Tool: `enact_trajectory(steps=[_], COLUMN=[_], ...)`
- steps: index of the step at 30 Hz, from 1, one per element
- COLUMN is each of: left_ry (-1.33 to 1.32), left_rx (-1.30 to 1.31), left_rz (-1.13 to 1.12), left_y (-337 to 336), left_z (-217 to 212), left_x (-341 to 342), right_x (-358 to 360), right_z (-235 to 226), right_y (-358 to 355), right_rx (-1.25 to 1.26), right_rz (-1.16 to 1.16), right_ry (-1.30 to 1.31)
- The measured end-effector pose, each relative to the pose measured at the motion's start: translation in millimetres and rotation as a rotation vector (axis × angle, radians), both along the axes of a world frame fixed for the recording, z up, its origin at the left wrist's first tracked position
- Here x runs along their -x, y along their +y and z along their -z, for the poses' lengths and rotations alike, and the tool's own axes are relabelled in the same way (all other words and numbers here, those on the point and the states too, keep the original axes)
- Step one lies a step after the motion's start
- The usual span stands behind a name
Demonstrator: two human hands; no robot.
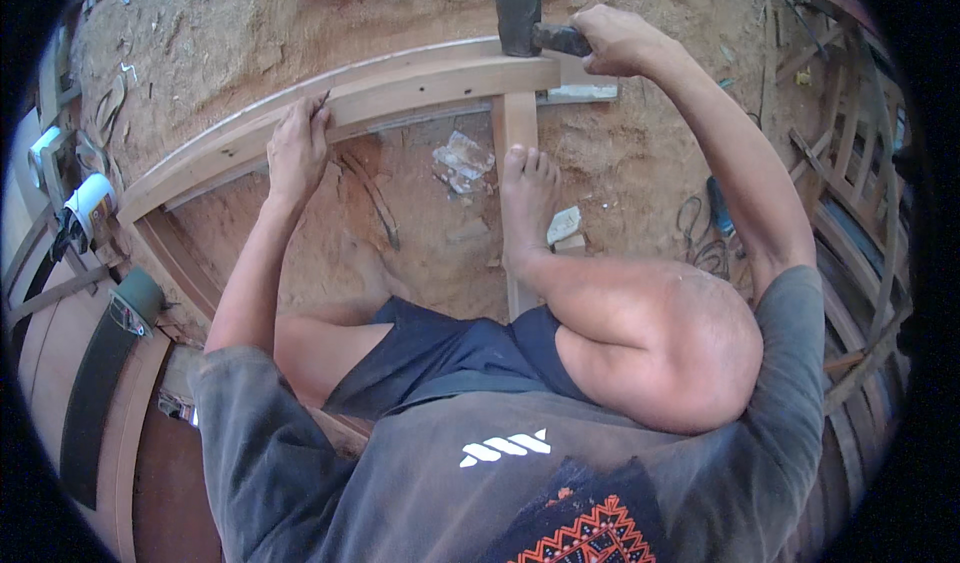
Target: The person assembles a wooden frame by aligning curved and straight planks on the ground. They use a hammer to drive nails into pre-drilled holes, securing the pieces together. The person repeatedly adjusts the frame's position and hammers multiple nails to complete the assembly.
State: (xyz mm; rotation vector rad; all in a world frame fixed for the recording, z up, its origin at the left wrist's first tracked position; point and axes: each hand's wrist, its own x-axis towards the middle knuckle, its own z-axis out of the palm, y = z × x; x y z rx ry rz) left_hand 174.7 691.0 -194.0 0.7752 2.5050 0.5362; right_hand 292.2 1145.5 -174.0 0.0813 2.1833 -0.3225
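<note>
My right hand [622, 41] is closed round the dark handle of a hammer [518, 18], whose broad metal head is over the end of a long wooden beam [430, 90]. My left hand [298, 153] rests at the left half of that beam, fingers pinched on a thin dark nail [325, 96], mostly hidden by the fingertips. Several small dark spots mark the beam's side. A wooden crosspiece [517, 118] meets the beam near its right end, and my bare foot [530, 188] presses on it.
Sandy ground lies around the frame. A crumpled clear plastic piece [463, 161] and a pale block [565, 225] lie inside it. At left stand a white tub [92, 195] and a green container [138, 295]. A cord [690, 225] lies at right, near stacked wooden frames [850, 163].
</note>
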Motion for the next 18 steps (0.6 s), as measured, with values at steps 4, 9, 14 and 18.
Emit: enact_trajectory(steps=[4,9,14,18], left_ry=[0.034,-0.131,-0.445,-0.676], left_rx=[0.014,0.012,-0.252,-0.378], left_rz=[-0.020,-0.137,-0.544,-0.502], left_y=[2.9,11.2,58.9,114.7], left_z=[-1.6,-6.4,-22.4,-39.0], left_x=[-0.8,10.2,19.1,6.8], right_x=[-18.2,-45.4,-55.5,-64.1], right_z=[6.0,19.0,34.0,25.3], right_y=[2.0,-8.3,-20.6,-20.0], right_rx=[0.126,0.278,0.334,0.335], right_rz=[0.259,0.650,0.828,0.955], right_ry=[0.066,0.365,0.448,0.408])
